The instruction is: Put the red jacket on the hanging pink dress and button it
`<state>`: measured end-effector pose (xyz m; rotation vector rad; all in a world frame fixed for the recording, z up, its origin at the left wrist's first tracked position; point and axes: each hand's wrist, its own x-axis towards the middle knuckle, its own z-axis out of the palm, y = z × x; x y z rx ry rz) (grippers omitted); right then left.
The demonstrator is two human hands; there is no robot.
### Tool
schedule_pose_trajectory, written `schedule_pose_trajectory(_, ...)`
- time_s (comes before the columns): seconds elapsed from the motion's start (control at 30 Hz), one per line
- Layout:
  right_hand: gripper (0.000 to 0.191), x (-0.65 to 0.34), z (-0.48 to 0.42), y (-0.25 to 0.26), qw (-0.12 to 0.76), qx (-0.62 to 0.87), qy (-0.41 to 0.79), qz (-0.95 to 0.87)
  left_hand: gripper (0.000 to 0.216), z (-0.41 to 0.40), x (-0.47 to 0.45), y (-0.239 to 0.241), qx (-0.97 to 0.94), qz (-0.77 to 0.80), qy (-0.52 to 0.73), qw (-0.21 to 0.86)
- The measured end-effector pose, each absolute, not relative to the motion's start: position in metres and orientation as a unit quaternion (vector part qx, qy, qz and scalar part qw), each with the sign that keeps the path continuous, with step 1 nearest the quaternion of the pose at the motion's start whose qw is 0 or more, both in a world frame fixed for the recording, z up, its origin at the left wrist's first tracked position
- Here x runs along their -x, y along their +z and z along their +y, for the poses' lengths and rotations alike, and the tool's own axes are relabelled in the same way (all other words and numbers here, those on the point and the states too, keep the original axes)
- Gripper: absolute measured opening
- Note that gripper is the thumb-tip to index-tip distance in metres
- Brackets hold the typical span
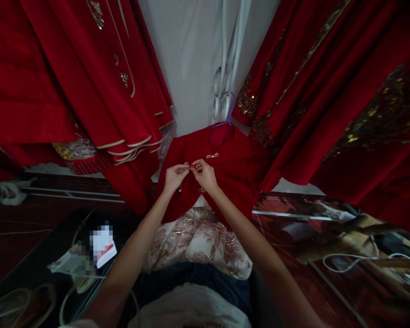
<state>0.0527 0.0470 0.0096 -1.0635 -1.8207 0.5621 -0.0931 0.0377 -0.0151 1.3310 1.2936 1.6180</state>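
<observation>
A red velvet jacket (235, 168) hangs on a purple hanger (227, 109) straight in front of me. Both hands meet at its front opening. My left hand (175, 176) pinches the left edge of the jacket at a small beaded clasp (188, 166). My right hand (205, 174) pinches the opposite edge, fingertips touching those of the left. A second beaded clasp (212, 156) sits just above my right hand. Below the jacket hangs a pale skirt with red and gold floral embroidery (198, 241).
Red embroidered garments hang close on the left (89, 82) and right (345, 105). A white metal rack (227, 59) stands against the white wall behind. On the dark glossy floor lie white cables (345, 262) at right and a white item (102, 248) on a dark bag at left.
</observation>
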Motion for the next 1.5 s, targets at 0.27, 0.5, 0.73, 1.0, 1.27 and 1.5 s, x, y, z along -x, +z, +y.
schedule_pose_trajectory(0.27, 0.013, -0.058, 0.037, 0.006, 0.467, 0.428, 0.25, -0.732, 0.023, 0.03, 0.107, -0.015, -0.605, 0.464, 0.567, 0.312)
schedule_pose_trajectory(0.5, 0.021, -0.112, -0.012, -0.001, 0.411, 0.413, 0.327, -0.744, 0.03, -0.034, 0.112, -0.043, -0.58, 0.563, 0.547, 0.218)
schedule_pose_trajectory(0.73, 0.035, -0.121, -0.043, -0.026, 0.349, 0.493, 0.202, -0.771, 0.024, -0.053, 0.077, -0.049, -0.588, 0.594, 0.51, 0.204)
schedule_pose_trajectory(1.0, 0.027, -0.12, -0.04, -0.015, 0.42, 0.428, 0.389, -0.7, 0.012, -0.057, 0.077, -0.028, -0.567, 0.569, 0.56, 0.205)
schedule_pose_trajectory(1.27, 0.03, -0.078, -0.037, 0.006, 0.43, 0.388, 0.404, -0.709, 0.036, -0.046, 0.082, -0.041, -0.452, 0.529, 0.614, 0.374)
schedule_pose_trajectory(1.5, 0.012, -0.059, -0.02, -0.029, 0.457, 0.396, 0.362, -0.71, 0.038, -0.046, 0.088, -0.037, -0.441, 0.524, 0.608, 0.403)
